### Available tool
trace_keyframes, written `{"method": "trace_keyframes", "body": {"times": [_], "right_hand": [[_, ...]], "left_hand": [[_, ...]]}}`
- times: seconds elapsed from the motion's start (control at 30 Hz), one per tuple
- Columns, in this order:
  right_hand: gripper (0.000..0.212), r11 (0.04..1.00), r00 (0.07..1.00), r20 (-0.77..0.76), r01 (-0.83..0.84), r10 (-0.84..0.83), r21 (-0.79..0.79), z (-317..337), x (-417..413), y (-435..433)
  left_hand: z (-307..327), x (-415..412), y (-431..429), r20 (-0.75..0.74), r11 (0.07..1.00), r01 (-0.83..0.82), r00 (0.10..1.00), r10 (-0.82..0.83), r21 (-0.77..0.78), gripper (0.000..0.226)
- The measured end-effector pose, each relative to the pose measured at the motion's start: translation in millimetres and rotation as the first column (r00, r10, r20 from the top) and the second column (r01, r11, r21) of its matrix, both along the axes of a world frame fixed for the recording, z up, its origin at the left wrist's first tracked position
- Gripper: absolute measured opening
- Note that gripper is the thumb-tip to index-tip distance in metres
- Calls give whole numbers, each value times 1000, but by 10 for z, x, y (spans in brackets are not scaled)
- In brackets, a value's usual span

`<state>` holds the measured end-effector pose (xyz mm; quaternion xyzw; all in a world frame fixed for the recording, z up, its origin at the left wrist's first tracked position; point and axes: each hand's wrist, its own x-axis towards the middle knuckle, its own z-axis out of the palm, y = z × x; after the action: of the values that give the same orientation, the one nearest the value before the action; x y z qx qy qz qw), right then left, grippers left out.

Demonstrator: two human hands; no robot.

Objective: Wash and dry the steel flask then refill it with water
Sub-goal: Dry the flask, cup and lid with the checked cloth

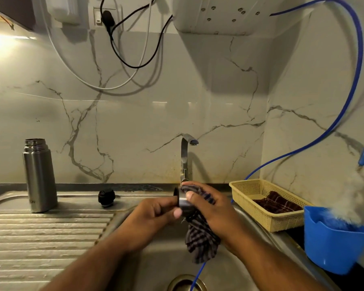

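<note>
Hovering over the sink, left hand grips cup, right hand grips cloth.

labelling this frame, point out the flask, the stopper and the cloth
flask (pixel 39 179), head view, middle of body
stopper (pixel 106 197), head view, its black side
cloth (pixel 200 242), head view, hanging striped part

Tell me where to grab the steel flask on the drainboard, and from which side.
Probably best: wrap the straight body of the steel flask at mid-height, coming from the front. It stands upright with its mouth open, the threaded neck is narrower, and the wall is behind it.
</note>
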<state>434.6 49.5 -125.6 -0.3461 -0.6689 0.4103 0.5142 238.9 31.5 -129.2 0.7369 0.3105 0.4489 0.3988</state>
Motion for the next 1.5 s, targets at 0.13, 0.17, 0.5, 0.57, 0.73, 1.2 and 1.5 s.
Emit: {"method": "trace_keyframes", "body": {"times": [0.13, 0.17, 0.5, 0.57, 0.73, 1.2, 1.5], "right_hand": [[38, 906, 917, 326, 80, -230, 416, -93, -34, -29], [41, 891, 900, 358, 69, -250, 449, -106, -61, -26], [19, 969, 996, -91, 2, -25, -247, -31, -19, -2], [18, 995, 994, 67, 86, -83, -53, -67, -13, -5], [34, 936, 922, 331, 81, -201, 343, -86, -48, -85], [19, 987, 970, 192, 132, -148, 93, -54, -22, -50], [18, 980, 990, 48, 136, -130, -144, -38, 16, 39]], "left_hand": [[-54, -113, 95, 385, 882, 124, 920, 69, -455, 43], [-72, -152, 127, 361, 893, 69, 926, 109, -445, 41], [-43, 28, -18, -284, 968, -108, 943, 172, 227, 26], [-38, 29, -16, -74, 995, -92, 993, 90, -26, 27], [-88, -70, 82, 261, 915, 46, 963, 66, -401, 49], [-33, 54, -5, 292, 928, 94, 956, 16, -359, 34], [-79, 22, 40, -214, 985, -136, 964, 157, 110, 20]]}}
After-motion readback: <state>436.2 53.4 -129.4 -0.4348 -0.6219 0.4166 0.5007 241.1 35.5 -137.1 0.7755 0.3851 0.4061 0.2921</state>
